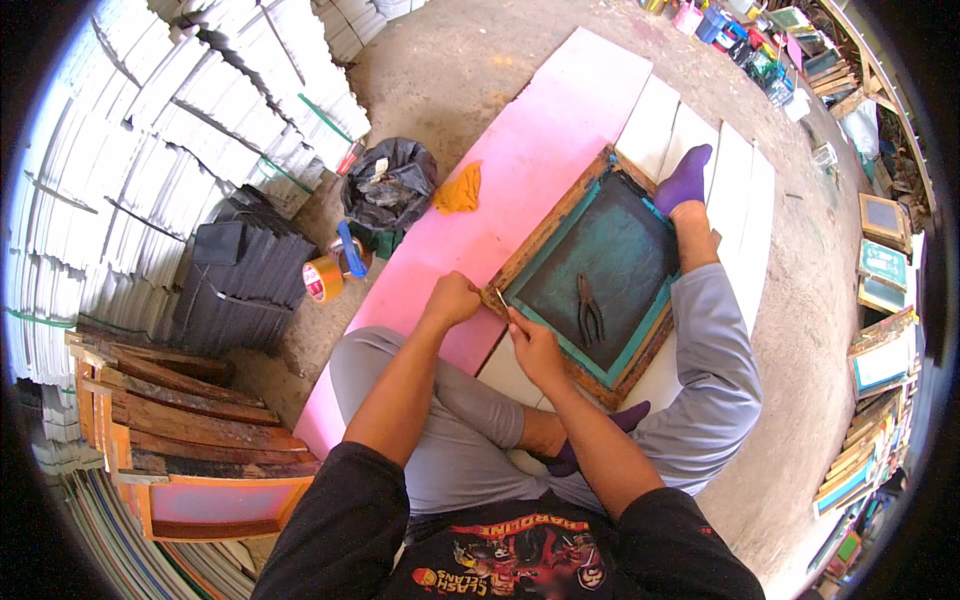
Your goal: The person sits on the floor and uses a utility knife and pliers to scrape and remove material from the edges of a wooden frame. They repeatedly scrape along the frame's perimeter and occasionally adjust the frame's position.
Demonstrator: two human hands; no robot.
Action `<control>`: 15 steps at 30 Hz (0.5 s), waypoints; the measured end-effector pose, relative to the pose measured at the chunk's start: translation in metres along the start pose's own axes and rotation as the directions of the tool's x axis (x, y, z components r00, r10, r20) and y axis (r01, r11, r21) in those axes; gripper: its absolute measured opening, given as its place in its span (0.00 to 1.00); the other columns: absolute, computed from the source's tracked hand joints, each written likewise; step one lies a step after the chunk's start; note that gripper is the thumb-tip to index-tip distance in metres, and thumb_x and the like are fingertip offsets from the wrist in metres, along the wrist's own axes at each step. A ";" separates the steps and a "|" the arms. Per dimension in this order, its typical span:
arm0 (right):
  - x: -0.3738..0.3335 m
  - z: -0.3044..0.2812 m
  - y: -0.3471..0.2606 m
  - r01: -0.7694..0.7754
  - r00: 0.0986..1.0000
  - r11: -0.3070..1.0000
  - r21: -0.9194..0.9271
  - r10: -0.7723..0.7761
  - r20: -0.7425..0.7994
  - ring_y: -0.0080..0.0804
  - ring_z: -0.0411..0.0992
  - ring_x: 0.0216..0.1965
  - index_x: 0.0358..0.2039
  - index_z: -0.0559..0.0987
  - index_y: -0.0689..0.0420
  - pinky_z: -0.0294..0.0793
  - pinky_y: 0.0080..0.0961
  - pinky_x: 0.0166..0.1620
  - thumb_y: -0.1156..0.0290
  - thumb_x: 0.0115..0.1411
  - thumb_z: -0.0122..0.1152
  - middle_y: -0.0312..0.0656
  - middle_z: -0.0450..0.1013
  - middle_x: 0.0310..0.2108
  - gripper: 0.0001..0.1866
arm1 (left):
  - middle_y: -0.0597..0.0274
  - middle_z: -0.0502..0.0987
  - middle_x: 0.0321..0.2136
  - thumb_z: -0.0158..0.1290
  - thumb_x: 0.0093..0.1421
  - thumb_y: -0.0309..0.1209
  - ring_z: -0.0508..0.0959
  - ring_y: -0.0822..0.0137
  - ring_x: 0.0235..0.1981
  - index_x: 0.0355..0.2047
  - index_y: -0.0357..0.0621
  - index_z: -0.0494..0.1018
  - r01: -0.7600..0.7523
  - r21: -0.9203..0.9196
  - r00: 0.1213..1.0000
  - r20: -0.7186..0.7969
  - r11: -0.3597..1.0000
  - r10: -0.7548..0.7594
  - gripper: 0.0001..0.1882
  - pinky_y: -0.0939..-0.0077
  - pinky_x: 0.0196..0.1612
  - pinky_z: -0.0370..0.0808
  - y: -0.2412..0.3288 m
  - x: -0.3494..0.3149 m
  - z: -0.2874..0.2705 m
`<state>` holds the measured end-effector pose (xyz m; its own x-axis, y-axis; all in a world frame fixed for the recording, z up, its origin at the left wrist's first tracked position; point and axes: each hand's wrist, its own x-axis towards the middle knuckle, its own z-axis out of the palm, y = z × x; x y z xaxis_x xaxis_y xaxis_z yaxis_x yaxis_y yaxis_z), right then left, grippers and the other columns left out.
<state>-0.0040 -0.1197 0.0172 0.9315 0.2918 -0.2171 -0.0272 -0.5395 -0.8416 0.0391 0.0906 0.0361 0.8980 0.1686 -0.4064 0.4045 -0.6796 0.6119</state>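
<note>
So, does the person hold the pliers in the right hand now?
No, the pliers lie on the dark panel inside the wooden frame, apart from the right hand.

Black bag (pixel 367 211), orange tape roll (pixel 317 283), white stacks (pixel 120 170), piled wooden frames (pixel 190 425)

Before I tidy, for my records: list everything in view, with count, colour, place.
Mesh frame: one, brown-teal, centre
Pliers: one, dark, within frame
Long board: one, pink, centre-left
Panels: several, white, under frame
Cloth: one, orange, on board
Bag: one, black, left
Tape: at least one, orange, left
Stacked sheets: many, white, left
Dark stack: one, black, left
Wooden frames: several, brown, lower left
Other frames: several, mixed, right
Containers: several, mixed, upper right
Socked feet: two, purple, beside frame
Left hand: one, bare, frame's left corner
Right hand: one, bare, near same corner
</note>
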 end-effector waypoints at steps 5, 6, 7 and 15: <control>0.000 -0.015 -0.017 -0.124 0.989 0.992 0.012 0.123 0.080 0.47 0.76 0.34 0.59 0.79 0.58 0.75 0.44 0.38 0.67 0.71 0.56 0.50 0.77 0.32 0.19 | 0.32 0.80 0.31 0.56 0.51 0.30 0.84 0.39 0.36 0.32 0.34 0.84 0.042 0.027 0.998 0.049 0.999 -0.044 0.13 0.53 0.44 0.80 -0.001 0.001 -0.007; -0.004 -0.008 -0.001 0.118 0.992 0.964 -0.237 -0.123 -0.007 0.36 0.72 0.28 0.61 0.78 0.58 0.72 0.37 0.31 0.68 0.71 0.57 0.41 0.73 0.27 0.20 | 0.32 0.81 0.31 0.56 0.51 0.30 0.84 0.39 0.36 0.32 0.34 0.84 0.045 0.015 0.998 0.053 0.999 -0.046 0.13 0.53 0.44 0.80 0.002 0.001 -0.007; -0.005 0.000 0.013 0.318 0.927 0.817 -0.481 -0.375 -0.024 0.25 0.68 0.21 0.62 0.77 0.59 0.69 0.31 0.24 0.68 0.71 0.58 0.31 0.69 0.21 0.21 | 0.32 0.81 0.31 0.56 0.51 0.30 0.84 0.39 0.36 0.32 0.34 0.84 0.044 -0.006 0.998 0.053 0.999 -0.044 0.13 0.53 0.44 0.80 -0.001 0.002 -0.005; -0.005 0.009 -0.012 -0.260 0.965 0.894 0.365 0.256 0.060 0.54 0.78 0.31 0.59 0.80 0.57 0.77 0.41 0.38 0.69 0.70 0.58 0.56 0.78 0.29 0.19 | 0.33 0.81 0.32 0.56 0.50 0.29 0.84 0.40 0.37 0.33 0.35 0.84 0.052 0.023 0.998 0.043 0.998 -0.052 0.13 0.53 0.45 0.81 -0.011 0.009 0.001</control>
<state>-0.0113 -0.1074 0.0241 0.8702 0.1904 -0.4544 -0.3987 -0.2695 -0.8766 0.0425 0.0990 0.0256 0.8673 0.1734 -0.4666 0.4461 -0.6864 0.5743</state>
